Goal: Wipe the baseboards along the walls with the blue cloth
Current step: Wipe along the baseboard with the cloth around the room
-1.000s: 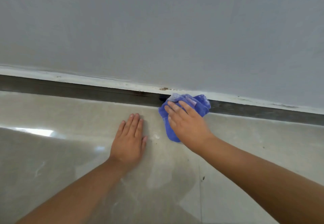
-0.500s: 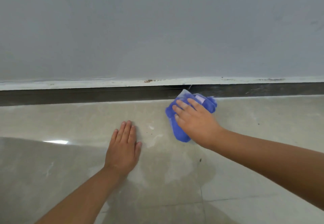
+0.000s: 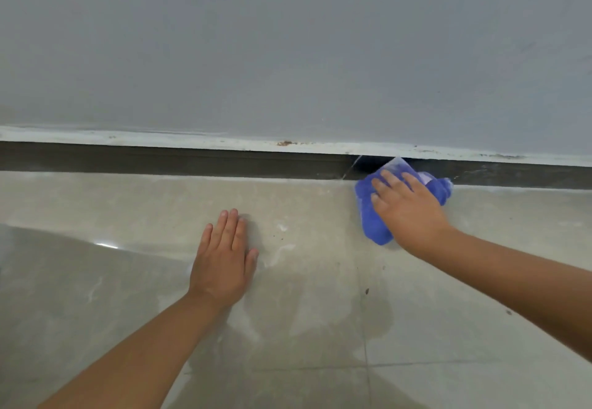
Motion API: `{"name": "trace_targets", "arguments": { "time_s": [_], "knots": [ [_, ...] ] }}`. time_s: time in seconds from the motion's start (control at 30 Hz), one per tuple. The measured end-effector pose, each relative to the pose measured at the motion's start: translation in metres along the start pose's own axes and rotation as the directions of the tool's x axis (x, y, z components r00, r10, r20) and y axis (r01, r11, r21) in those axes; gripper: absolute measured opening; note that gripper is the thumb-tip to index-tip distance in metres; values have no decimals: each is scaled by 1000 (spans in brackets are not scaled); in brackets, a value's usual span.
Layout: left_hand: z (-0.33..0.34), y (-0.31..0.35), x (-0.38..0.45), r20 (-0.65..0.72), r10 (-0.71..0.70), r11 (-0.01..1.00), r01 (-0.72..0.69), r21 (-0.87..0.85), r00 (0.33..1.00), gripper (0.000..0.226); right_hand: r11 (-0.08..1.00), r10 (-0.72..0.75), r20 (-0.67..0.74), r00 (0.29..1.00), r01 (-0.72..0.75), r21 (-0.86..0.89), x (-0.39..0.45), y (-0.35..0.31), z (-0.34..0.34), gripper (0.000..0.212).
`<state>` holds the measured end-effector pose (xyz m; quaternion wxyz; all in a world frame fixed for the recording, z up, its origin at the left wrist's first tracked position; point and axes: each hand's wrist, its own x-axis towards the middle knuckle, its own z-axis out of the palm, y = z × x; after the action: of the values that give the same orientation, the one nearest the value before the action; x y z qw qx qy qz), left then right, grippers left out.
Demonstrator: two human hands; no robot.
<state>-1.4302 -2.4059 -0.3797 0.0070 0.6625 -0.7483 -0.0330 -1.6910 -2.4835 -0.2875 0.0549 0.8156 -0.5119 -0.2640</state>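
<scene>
Sliding rightward along the wall, the right hand [image 3: 407, 213] has carried the blue cloth [image 3: 374, 226] from near the middle of the frame a second ago to right of centre, past a thin pale seam in the dark baseboard [image 3: 179, 160]. That suggests the strip to the left of the seam has had its pass and the stretch toward the right edge is yet to be done (how clean it is, the view does not settle).

The cloth lies bunched at the foot of the baseboard, its upper corner lifted against the dark strip and its lower part on the glossy floor tile [image 3: 304, 328]. The right hand lies over it with fingers spread and nearly straight, pressing rather than clutching; the forearm reaches in from the right edge.

Left of centre, well apart from the cloth, the left hand [image 3: 224, 261] rests palm-down and flat on the tile with fingers together, holding nothing, apparently as a brace.
</scene>
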Motion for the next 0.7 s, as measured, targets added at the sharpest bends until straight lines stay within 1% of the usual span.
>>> {"name": "trace_targets", "arguments": {
  "time_s": [0.03,0.07,0.1,0.13,0.17,0.2,0.23,0.3,0.37,0.4,0.43,0.47,0.53,0.57,0.63,0.67,0.7],
  "knots": [
    [1,-2,-1,12,1,1000,-1,1,1000,56,999,12,23,1000,-13,35,-5,-6,3,65],
    [1,-4,-2,29,1,1000,-1,2,1000,57,999,-37,-12,999,37,4,-10,-15,0,66],
    [1,-6,-2,47,0,1000,0,3,999,60,993,-116,-120,986,113,-33,-9,-25,4,62],
    [1,-7,-2,68,-7,1000,7,-1,998,64,985,-171,-178,969,167,-35,-3,-40,10,57],
    [1,-8,-2,74,-11,1000,11,-3,997,67,976,-217,-208,954,211,-53,4,-51,9,54],
    [1,-9,0,64,-15,1000,15,-9,998,64,970,-239,-181,954,225,-95,14,-59,7,51],
    [0,-9,2,45,-12,1000,13,-11,999,60,973,-223,-190,956,207,-100,27,-66,2,50],
    [0,-8,7,17,7,1000,-7,-6,1000,58,986,-165,-221,961,153,-72,44,-73,-11,48],
    [-1,-8,9,1,27,1000,-27,-2,1000,58,982,-160,-175,971,137,-133,52,-74,-22,51],
    [0,-8,9,2,32,999,-32,-1,999,58,962,-182,-148,972,145,-230,56,-73,-13,51],
    [0,-8,8,3,34,999,-34,3,999,58,932,-229,-113,967,185,-312,55,-71,-9,50],
    [0,-8,7,10,31,1000,-31,4,999,58,914,-250,-72,966,211,-347,52,-67,-11,49],
    [0,-8,7,2,31,999,-31,7,1000,59,885,-291,-72,954,240,-399,44,-50,-7,49],
    [0,-7,8,-1,34,999,-34,10,999,61,862,-297,-42,954,249,-442,40,-40,-3,49],
    [0,-3,9,-3,48,999,-48,12,999,73,835,-274,48,960,263,-483,24,-12,7,50],
    [0,-1,9,-10,57,998,-57,14,998,77,857,-236,29,971,223,-464,18,2,16,54],
    [1,0,9,-16,66,998,-65,19,998,78,886,-168,-46,985,131,-445,11,14,24,61]
  ]
}}
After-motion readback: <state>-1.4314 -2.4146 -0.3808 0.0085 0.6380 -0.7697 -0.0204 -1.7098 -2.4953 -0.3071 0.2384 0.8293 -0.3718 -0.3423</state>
